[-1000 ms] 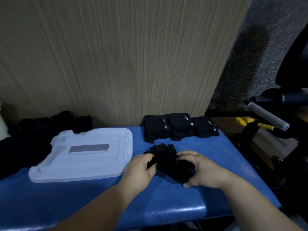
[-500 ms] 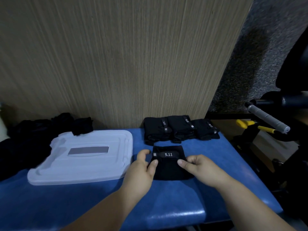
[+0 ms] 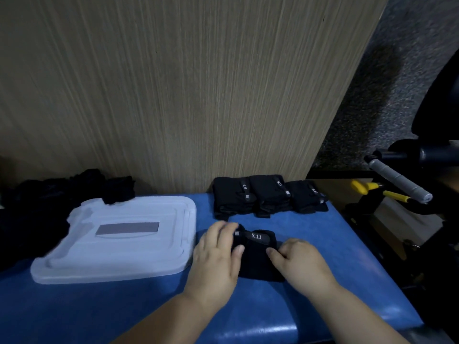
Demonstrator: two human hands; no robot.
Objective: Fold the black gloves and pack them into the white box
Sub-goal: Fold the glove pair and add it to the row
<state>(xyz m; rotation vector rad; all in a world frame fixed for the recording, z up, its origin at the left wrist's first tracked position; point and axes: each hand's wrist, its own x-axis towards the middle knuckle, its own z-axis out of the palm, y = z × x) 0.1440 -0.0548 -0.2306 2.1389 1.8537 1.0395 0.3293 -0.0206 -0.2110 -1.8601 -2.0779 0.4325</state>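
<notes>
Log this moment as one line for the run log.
step: folding | left hand: holds folded glove, left edge | right hand: holds right side | done: three folded bundles by wall

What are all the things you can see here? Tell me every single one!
front glove: one, black with a 5.11 tab, folded on the table between the hands
back gloves: three, black, folded, in a row at the table's far edge
loose gloves: a heap, count unclear, black, far left behind the box
white box: one, white with a grey rectangle, flat on the table's left
table: one, blue, padded
wooden panel: one, tan, behind the table
grey handle: one, far right
yellow handles: two, far right, beside the grey handle
left hand: grips the front glove's left edge
right hand: grips its right edge
</notes>
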